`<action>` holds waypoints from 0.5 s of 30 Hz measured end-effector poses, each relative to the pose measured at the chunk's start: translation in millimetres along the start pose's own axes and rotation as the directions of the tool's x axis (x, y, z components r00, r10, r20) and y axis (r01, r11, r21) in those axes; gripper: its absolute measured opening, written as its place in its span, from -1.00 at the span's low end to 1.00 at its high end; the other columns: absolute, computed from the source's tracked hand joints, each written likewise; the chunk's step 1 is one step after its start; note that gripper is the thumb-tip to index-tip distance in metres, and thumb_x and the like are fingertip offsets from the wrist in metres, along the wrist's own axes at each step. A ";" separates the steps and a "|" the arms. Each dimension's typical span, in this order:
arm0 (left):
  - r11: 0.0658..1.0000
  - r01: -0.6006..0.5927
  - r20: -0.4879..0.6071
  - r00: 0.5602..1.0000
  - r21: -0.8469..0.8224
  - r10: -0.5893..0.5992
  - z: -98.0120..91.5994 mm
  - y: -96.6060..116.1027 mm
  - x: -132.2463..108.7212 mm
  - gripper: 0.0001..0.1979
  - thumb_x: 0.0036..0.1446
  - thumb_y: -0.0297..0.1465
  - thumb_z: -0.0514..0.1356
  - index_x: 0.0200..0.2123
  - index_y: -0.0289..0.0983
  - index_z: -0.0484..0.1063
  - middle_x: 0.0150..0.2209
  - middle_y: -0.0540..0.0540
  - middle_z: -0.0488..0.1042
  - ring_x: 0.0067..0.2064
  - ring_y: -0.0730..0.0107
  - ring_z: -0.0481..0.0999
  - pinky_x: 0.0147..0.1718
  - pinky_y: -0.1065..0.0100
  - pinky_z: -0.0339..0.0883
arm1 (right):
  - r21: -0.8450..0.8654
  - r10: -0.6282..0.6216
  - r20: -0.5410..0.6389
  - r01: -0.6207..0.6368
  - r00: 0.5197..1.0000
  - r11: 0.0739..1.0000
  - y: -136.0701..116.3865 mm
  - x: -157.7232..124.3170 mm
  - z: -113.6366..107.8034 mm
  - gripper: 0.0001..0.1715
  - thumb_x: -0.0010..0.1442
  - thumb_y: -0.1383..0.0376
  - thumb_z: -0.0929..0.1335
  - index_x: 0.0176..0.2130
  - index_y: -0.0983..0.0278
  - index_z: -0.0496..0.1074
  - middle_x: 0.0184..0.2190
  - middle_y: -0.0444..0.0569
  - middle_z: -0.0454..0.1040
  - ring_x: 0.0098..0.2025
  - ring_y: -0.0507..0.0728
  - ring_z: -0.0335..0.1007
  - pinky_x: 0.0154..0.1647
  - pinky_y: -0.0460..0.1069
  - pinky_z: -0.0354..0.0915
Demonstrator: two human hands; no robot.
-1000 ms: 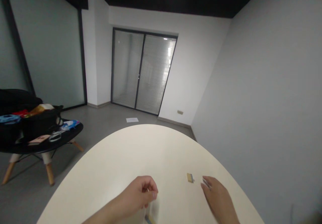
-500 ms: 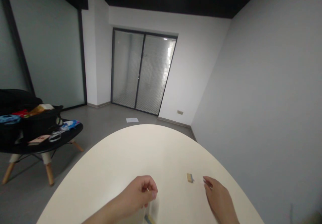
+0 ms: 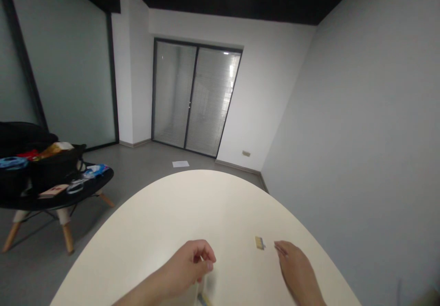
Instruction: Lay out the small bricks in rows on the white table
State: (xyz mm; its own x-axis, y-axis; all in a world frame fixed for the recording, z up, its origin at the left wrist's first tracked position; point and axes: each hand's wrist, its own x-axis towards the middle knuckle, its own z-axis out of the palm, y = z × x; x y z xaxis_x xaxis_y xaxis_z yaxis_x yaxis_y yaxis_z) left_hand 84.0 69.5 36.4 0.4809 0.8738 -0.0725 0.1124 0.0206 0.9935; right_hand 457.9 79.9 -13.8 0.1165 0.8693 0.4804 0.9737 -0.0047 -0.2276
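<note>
On the far left, a black bag [image 3: 57,171] is sitting on a black chair [image 3: 92,190]; the left hand [image 3: 189,265] is hovering over the near part of the round table [image 3: 172,205], its fingers curling toward the thumb, any grip impossible to tell; a yellow-and-blue strip [image 3: 205,300] is showing below it; farther right, a small yellow piece [image 3: 259,243] is lying on the tabletop, just left of the right hand [image 3: 299,267], whose fingertips are bunching together, their hold unclear.

- A round-edged, cream table [image 3: 202,200] fills the foreground.
- A small yellow-and-blue piece [image 3: 259,243] lies on its right side.
- A similar piece [image 3: 204,299], partly out of view, shows at bottom.
</note>
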 end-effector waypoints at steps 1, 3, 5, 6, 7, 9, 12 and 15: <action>1.000 0.007 0.000 1.000 0.020 -0.007 0.5 1.7 -0.9 -0.81 -0.04 -0.31 0.23 -0.35 -0.30 0.44 -0.53 0.11 0.30 -0.54 0.50 0.27 -0.52 0.44 0.14 | -0.004 -0.006 0.007 0.006 1.000 1.000 0.4 -0.1 1.2 -0.58 0.14 0.34 0.20 -0.22 0.30 0.62 -0.15 0.09 0.65 -0.07 0.26 0.55 0.09 0.16 0.37; 0.997 0.016 0.009 1.000 0.082 -0.017 1.3 4.7 -2.9 -0.84 -0.02 -0.36 0.21 -0.36 -0.31 0.48 -0.52 0.09 0.31 -0.50 0.48 0.28 -0.48 0.43 0.14 | -0.012 -0.001 0.012 0.002 1.000 1.000 1.2 0.3 3.2 -0.58 0.12 0.37 0.20 -0.26 0.30 0.63 -0.17 0.08 0.66 -0.08 0.25 0.56 0.08 0.16 0.38; 0.986 0.018 0.008 1.000 0.166 -0.020 1.5 6.1 -5.0 -0.84 0.01 -0.41 0.17 -0.35 -0.31 0.53 -0.51 0.07 0.33 -0.46 0.45 0.29 -0.45 0.43 0.13 | -0.017 0.004 0.009 -0.004 1.000 1.000 1.6 1.1 4.2 -0.58 0.10 0.38 0.21 -0.29 0.30 0.63 -0.19 0.09 0.66 -0.10 0.26 0.57 0.07 0.17 0.39; 0.976 0.011 0.005 1.000 0.218 -0.013 1.4 6.3 -6.2 -0.83 0.02 -0.44 0.15 -0.35 -0.30 0.55 -0.49 0.05 0.37 -0.42 0.42 0.32 -0.43 0.43 0.14 | -0.019 0.006 0.006 -0.006 1.000 1.000 1.6 1.5 4.4 -0.58 0.10 0.39 0.20 -0.30 0.31 0.64 -0.19 0.09 0.66 -0.11 0.26 0.57 0.06 0.17 0.39; 0.963 0.001 0.005 1.000 0.270 -0.002 1.0 6.4 -7.4 -0.80 0.01 -0.47 0.14 -0.34 -0.29 0.57 -0.46 0.03 0.41 -0.39 0.40 0.34 -0.40 0.43 0.16 | -0.021 0.009 0.003 -0.009 1.000 1.000 1.5 1.8 4.4 -0.58 0.10 0.39 0.20 -0.30 0.31 0.64 -0.19 0.09 0.66 -0.11 0.27 0.57 0.06 0.17 0.39; 0.932 -0.021 0.014 1.000 0.362 0.017 0.1 6.9 -10.2 -0.74 -0.01 -0.52 0.12 -0.30 -0.26 0.60 -0.38 0.00 0.48 -0.33 0.37 0.39 -0.35 0.42 0.19 | -0.023 0.012 -0.003 -0.012 1.000 1.000 1.0 2.1 4.1 -0.58 0.10 0.38 0.21 -0.30 0.31 0.64 -0.20 0.09 0.66 -0.11 0.27 0.57 0.06 0.17 0.39; 0.897 -0.036 0.056 0.998 0.441 0.013 -0.5 9.8 -15.2 -0.72 -0.02 -0.51 0.13 -0.27 -0.24 0.61 -0.34 -0.01 0.51 -0.33 0.35 0.42 -0.35 0.42 0.21 | -0.023 0.006 -0.010 -0.007 1.000 1.000 0.0 1.8 3.9 -0.58 0.11 0.38 0.20 -0.30 0.30 0.64 -0.20 0.08 0.67 -0.11 0.26 0.57 0.06 0.16 0.39; 0.887 -0.055 0.105 0.994 0.459 0.007 0.2 14.0 -19.3 -0.74 -0.06 -0.51 0.15 -0.35 -0.21 0.63 -0.39 0.00 0.50 -0.37 0.34 0.42 -0.38 0.42 0.19 | -0.025 0.003 -0.024 -0.004 1.000 1.000 -1.0 1.4 4.6 -0.57 0.11 0.38 0.20 -0.31 0.29 0.64 -0.21 0.07 0.67 -0.12 0.26 0.57 0.05 0.16 0.40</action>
State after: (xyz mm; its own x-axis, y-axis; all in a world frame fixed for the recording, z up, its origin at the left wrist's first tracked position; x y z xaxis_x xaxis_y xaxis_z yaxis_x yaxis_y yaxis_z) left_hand 76.4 52.8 51.7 0.5704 0.8180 -0.0744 0.4727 -0.2528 0.8442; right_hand 456.1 83.3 -16.8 0.1245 0.8570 0.5000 0.9779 -0.0206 -0.2083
